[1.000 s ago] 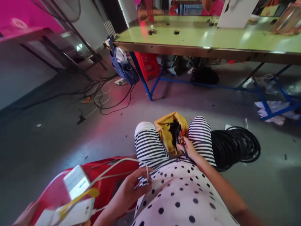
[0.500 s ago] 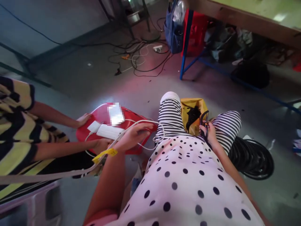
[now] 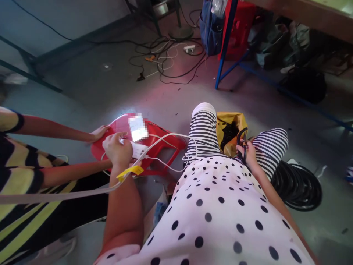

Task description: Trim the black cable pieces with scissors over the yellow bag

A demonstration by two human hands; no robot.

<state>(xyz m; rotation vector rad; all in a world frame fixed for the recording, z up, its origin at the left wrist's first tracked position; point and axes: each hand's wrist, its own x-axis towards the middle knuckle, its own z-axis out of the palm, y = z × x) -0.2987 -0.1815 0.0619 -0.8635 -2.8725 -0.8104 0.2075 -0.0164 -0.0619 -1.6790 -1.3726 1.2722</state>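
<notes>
My left hand point(image 3: 118, 149) is closed over the near-left end of a white power strip point(image 3: 140, 150) on a red plastic stool point(image 3: 162, 147). A small white piece shows at its fingertips, but what it pinches is mostly hidden. A white cable point(image 3: 165, 137) with a yellow tag point(image 3: 130, 172) passes over my left wrist. My right hand point(image 3: 249, 152) grips black-handled pliers point(image 3: 242, 141) between my knees, curved handles upward. Just behind them, a yellow bag point(image 3: 231, 119) holds black items. A bright-screened phone point(image 3: 138, 128), partly blurred out, lies on the stool.
At left, another person in a striped shirt point(image 3: 16, 158) rests a hand point(image 3: 99, 133) on the stool. Black coils point(image 3: 300, 187) lie by my right knee. Tangled cables point(image 3: 168, 62), a blue bag point(image 3: 211, 29) and a blue table leg point(image 3: 226, 44) are ahead.
My left hand has moved left from above the stool's right part to the power strip, its fingers curling closed. The other person's arms shifted slightly. My right hand still holds the pliers.
</notes>
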